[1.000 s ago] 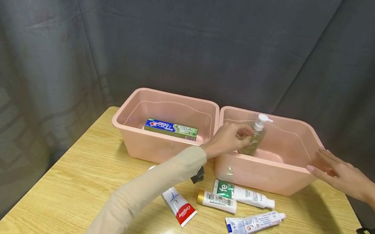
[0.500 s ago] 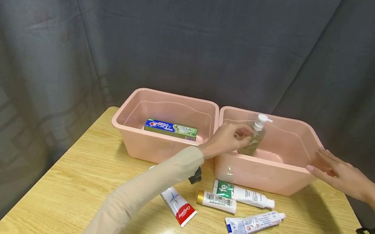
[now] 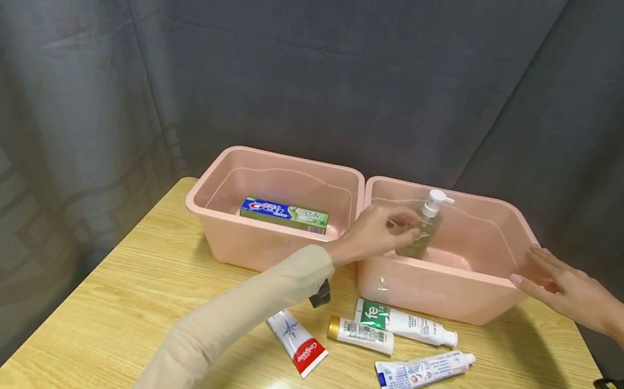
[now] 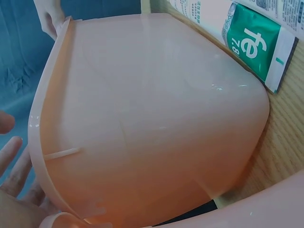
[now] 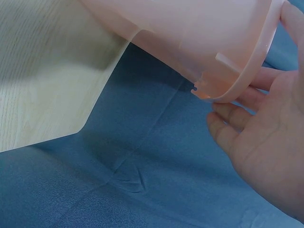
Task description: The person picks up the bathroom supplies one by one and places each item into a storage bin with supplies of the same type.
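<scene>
Two pink plastic bins stand side by side at the back of the table. My left hand (image 3: 370, 232) reaches over the front left rim of the right bin (image 3: 438, 290), its fingers loosely bent. Just beyond the fingertips, inside that bin, a clear pump bottle (image 3: 428, 231) with a white pump head stands upright. The left wrist view shows the fingers (image 4: 16, 173) spread at the rim, holding nothing. At the bin's other end my right hand (image 3: 574, 293) touches the right front corner, thumb at the front and straight fingers along the side rim.
A Crest toothpaste box (image 3: 284, 215) lies in the left bin (image 3: 255, 240). In front are a green-and-white tube (image 3: 408, 324), a gold-capped tube (image 3: 361, 335), a blue-ended white tube (image 3: 421, 374) and a Colgate tube (image 3: 296, 343), partly under my left sleeve. A dark curtain (image 3: 334, 60) hangs behind.
My left forearm has shifted slightly left, and the sleeve now covers the upper end of the Colgate tube. My right hand, the bins and the bottle look unmoved.
</scene>
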A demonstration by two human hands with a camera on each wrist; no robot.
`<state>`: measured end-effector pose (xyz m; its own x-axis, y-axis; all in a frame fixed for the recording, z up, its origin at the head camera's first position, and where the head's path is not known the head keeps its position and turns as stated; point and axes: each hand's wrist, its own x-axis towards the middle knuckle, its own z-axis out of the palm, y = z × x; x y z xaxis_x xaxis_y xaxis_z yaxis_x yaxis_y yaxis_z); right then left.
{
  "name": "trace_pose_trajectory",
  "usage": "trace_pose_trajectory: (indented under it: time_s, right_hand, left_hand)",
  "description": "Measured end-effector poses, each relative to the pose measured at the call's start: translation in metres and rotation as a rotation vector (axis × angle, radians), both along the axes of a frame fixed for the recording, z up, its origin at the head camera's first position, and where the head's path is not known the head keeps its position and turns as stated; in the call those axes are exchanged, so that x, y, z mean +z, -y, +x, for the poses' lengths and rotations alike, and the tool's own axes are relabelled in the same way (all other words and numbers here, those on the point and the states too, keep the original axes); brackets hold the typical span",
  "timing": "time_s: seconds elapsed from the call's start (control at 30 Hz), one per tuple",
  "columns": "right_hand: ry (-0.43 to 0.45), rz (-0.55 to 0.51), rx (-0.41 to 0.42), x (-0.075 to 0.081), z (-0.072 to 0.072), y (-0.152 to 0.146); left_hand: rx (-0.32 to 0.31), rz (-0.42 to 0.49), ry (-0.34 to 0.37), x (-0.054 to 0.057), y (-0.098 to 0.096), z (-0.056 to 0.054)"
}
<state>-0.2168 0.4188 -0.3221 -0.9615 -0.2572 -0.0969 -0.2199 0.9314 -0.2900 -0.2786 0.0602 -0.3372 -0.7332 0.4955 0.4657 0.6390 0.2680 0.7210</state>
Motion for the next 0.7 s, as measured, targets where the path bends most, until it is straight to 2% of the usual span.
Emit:
trace_pose_trajectory:
  time_s: [0.47,0.7]
  right_hand:
    - [0.001,0.008,0.003,-0.001,0.0,0.001]
    - [-0.005,0.01,0.008,0.0,-0.002,0.001]
  left_hand:
    - [0.018,-0.013,-0.041,0.005,0.004,0.01]
    - [0.023,-0.011,-0.084,0.007,0.007,0.013]
